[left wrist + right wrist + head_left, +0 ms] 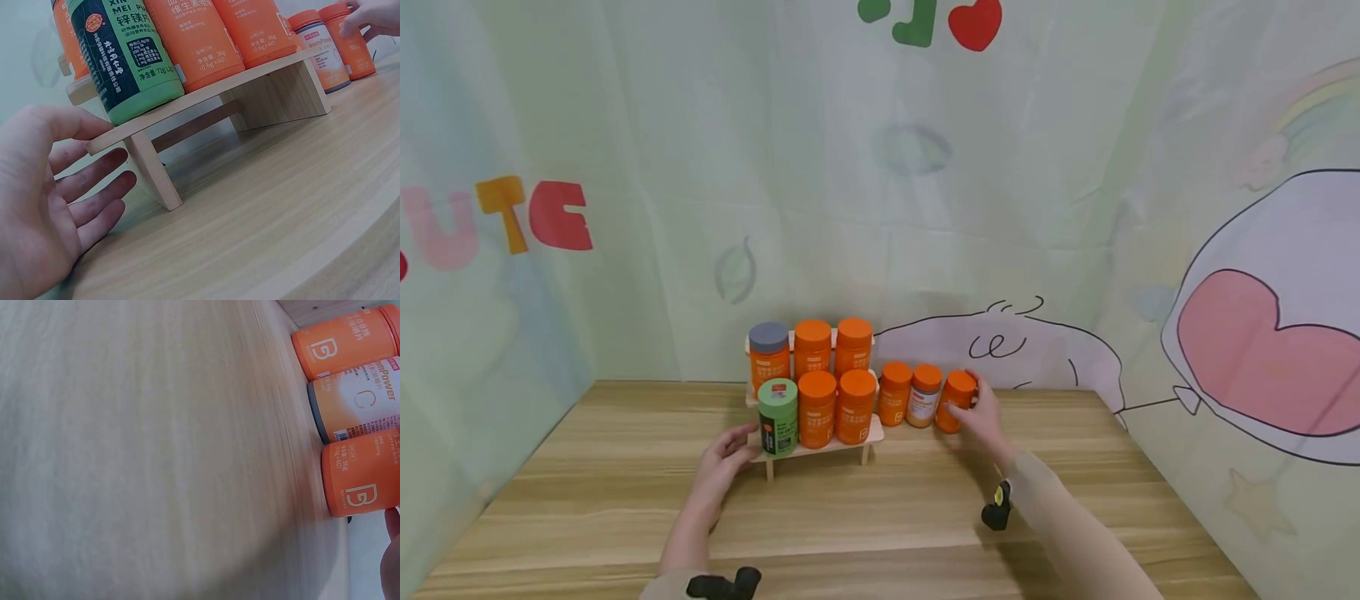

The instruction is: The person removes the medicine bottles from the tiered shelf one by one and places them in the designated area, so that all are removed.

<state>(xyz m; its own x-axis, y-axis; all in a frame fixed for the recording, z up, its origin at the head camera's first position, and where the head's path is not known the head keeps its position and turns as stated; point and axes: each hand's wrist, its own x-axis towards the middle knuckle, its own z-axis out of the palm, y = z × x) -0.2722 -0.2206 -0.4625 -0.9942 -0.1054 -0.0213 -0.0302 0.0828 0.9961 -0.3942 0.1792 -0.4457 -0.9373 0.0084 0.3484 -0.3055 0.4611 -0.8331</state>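
Beige sleeves [1071, 521] are seen in front of the tiered wooden stand [876, 432], its left corner pinched by the left hand [718, 467]; right of the stand, the outermost orange supplement bottle [953, 398] is clasped by the right hand [985, 419].

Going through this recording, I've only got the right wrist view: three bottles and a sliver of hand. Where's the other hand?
Observer: The left hand holds the wooden shelf at its left end.
Operator: What stands on that shelf, nearest the left hand?
Observer: A green bottle, at the left of the lower row.
Operator: And where's my row from there?
Observer: Your three bottles stand to the right of the shelf.
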